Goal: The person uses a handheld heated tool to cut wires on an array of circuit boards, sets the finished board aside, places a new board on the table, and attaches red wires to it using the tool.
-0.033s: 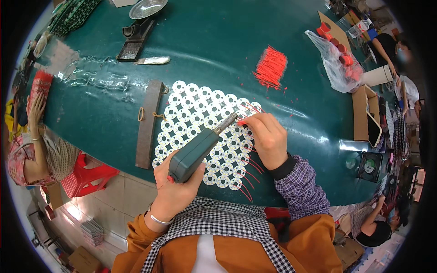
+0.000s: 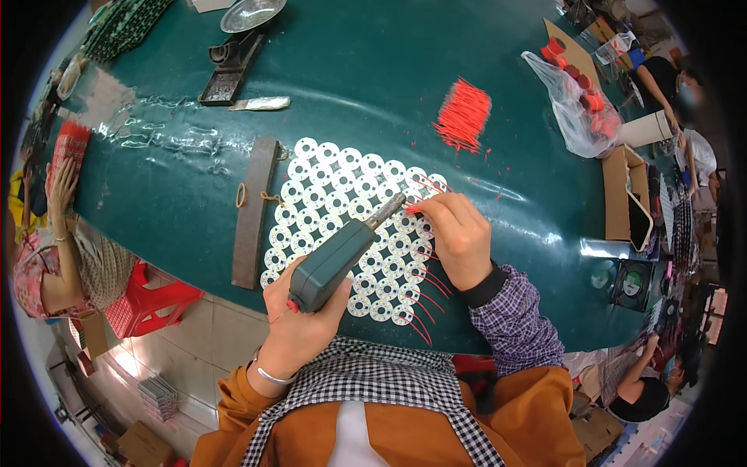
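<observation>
In my left hand (image 2: 299, 335) is a dark green soldering gun (image 2: 331, 268), its metal tip pointing up and right. The tip meets a white ring-shaped circuit board near the right side of a close array of such boards (image 2: 343, 173). My right hand (image 2: 463, 237) pinches a short red wire (image 2: 413, 209) beside that tip; the fingers partly hide the wire. Several boards along the right edge have red wires (image 2: 428, 300) trailing from them. A loose pile of cut red wires (image 2: 464, 115) lies farther off, beyond my right hand.
A rusty metal bar (image 2: 254, 210) borders the boards on the left. Farther back stand a scale with a metal pan (image 2: 253, 14) and a black tray. At right are a plastic bag (image 2: 572, 117) with red spools and a cardboard box (image 2: 616, 194). A co-worker's hand (image 2: 62, 187) rests at far left.
</observation>
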Action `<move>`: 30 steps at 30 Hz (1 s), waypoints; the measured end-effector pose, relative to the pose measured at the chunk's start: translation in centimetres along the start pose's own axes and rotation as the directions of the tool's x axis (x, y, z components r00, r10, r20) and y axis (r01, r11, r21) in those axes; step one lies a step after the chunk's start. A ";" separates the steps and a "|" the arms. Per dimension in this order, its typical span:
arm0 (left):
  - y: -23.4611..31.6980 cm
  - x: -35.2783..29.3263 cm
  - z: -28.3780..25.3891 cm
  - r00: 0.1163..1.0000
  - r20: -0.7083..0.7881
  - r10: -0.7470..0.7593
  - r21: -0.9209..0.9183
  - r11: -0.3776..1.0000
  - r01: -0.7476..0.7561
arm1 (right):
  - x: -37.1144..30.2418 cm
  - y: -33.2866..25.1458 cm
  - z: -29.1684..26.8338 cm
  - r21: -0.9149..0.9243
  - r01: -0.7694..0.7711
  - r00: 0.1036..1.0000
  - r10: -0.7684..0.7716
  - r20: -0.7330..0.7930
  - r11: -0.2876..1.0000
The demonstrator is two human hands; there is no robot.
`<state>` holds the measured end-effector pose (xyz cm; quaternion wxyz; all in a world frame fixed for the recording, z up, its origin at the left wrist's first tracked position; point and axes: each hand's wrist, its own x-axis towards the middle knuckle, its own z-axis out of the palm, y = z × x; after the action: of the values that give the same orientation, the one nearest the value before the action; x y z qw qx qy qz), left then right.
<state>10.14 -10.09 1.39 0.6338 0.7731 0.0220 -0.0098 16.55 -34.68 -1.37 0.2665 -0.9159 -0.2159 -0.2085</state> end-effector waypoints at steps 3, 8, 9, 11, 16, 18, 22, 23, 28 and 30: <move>-0.1 0.1 0.2 1.000 -0.013 0.011 0.014 1.000 -0.011 | 0.0 0.1 0.0 -0.004 0.000 1.000 0.000 0.000 1.000; -0.2 0.1 0.1 0.998 -0.013 0.069 0.039 0.997 -0.068 | 0.1 0.0 0.0 -0.007 0.003 1.000 -0.003 0.010 1.000; -0.2 0.1 0.0 0.998 -0.013 0.069 0.039 0.997 -0.069 | 0.1 0.0 0.0 -0.012 0.002 1.000 -0.002 0.012 1.000; -0.3 0.1 -0.1 0.999 -0.007 0.043 0.033 0.999 -0.043 | 0.2 0.1 0.1 -0.016 0.001 1.000 -0.001 0.015 1.000; 0.9 -0.1 -0.4 0.993 -0.072 0.093 0.008 0.996 -0.093 | 0.1 0.1 0.3 -0.023 0.005 1.000 -0.004 0.015 1.000; 1.3 -0.3 -0.6 0.990 -0.106 0.096 -0.009 0.995 -0.097 | 0.0 -0.1 0.2 -0.026 -0.004 1.000 0.005 0.021 1.000; 1.4 -0.7 -1.0 0.993 -0.077 0.087 -0.016 0.996 -0.089 | -0.1 -0.2 0.2 -0.030 -0.008 1.000 0.008 0.013 1.000; 1.4 -0.7 -1.1 0.992 -0.080 0.102 -0.005 0.995 -0.103 | -0.1 -0.2 0.1 -0.031 -0.007 1.000 0.007 0.013 1.000; 1.0 -1.5 -1.5 0.995 -0.066 0.071 0.008 0.997 -0.071 | -0.4 -0.5 -0.8 -0.121 0.057 0.993 -0.068 -0.095 0.991; 1.0 -1.6 -1.5 0.988 -0.112 0.103 0.012 0.995 -0.102 | -0.8 -1.2 -1.3 -0.098 0.050 0.994 -0.058 -0.090 0.994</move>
<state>8.62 -8.83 2.69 0.6286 0.7747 0.0181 0.0664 14.92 -34.73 -0.34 0.2265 -0.9107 -0.2178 -0.2680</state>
